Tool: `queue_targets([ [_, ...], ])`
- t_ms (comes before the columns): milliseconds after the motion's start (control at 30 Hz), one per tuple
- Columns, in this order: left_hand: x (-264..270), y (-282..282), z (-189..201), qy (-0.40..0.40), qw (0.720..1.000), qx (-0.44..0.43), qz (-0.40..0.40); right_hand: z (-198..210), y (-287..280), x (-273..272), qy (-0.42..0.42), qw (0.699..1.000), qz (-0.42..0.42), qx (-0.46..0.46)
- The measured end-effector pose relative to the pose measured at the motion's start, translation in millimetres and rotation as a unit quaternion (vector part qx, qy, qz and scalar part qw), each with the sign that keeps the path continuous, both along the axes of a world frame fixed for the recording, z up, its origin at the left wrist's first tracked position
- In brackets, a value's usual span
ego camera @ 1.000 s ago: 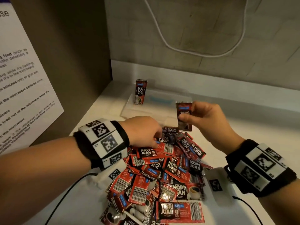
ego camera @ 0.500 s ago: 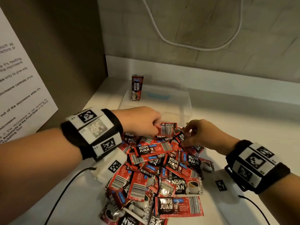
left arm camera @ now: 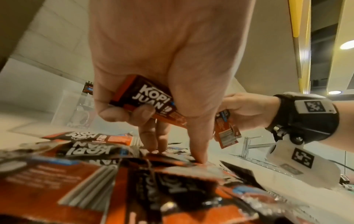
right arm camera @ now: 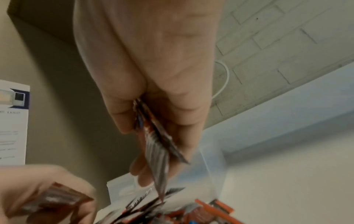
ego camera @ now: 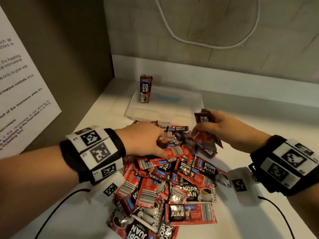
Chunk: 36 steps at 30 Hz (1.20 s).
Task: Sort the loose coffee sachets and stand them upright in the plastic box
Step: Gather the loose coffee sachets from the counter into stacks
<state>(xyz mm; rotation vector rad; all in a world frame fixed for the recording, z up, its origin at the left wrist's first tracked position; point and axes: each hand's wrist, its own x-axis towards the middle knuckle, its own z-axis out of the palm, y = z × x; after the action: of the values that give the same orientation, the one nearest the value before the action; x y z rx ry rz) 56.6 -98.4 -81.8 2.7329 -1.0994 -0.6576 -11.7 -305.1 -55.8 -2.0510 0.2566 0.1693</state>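
Left hand (ego camera: 143, 140) at frame centre sits on the sachet pile (ego camera: 172, 183), fingers curled round one sachet (left arm camera: 153, 103), fingertips touching the pile. Right hand (ego camera: 222, 128), centre right, pinches a few sachets (ego camera: 205, 133) just above the pile. Box (ego camera: 189, 107) sits behind the pile, one upright sachet (ego camera: 145, 88) in its left corner.

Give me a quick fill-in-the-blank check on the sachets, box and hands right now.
1. The sachet in the box stands ____.
2. The left hand grips a sachet while its fingertips touch the ____.
3. The right hand holds its sachets ____ the pile.
4. The cable hanging on the wall is ____.

Answers: upright; pile; above; white
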Motion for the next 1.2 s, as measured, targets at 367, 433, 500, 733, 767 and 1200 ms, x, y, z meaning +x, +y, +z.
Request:
queue_targets([
  [367, 4.4, -11.2, 4.7, 0.017, 0.999, 0.014, 0.025, -8.8, -24.4, -21.5, 0.074, 0.967, 0.169, -0.176],
  [433, 5.5, -11.0, 14.2, 0.042, 0.999, 0.019, 0.026, -18.2, -24.2, -20.0, 0.094, 0.927, 0.214, -0.292],
  [500, 6.5, -8.8, 23.2, 0.072, 0.997, 0.017, 0.016, -25.5, -20.9, -20.7, 0.102, 0.901, 0.239, -0.347],
  [733, -2.2, 4.7, 33.9, 0.131, 0.991, 0.001, 0.001, -30.8, -16.3, -18.0, 0.085, 0.908, 0.225, -0.343],
  [767, -4.5, 4.5, 31.4, 0.112, 0.993, 0.019, -0.009, -29.6, -17.1, -16.9, 0.079, 0.912, 0.210, -0.344],
  [1200, -17.6, -0.9, 0.5, -0.005, 0.998, -0.058, 0.032, -13.6, -0.5, -26.8, 0.040, 0.973, 0.205, -0.100],
])
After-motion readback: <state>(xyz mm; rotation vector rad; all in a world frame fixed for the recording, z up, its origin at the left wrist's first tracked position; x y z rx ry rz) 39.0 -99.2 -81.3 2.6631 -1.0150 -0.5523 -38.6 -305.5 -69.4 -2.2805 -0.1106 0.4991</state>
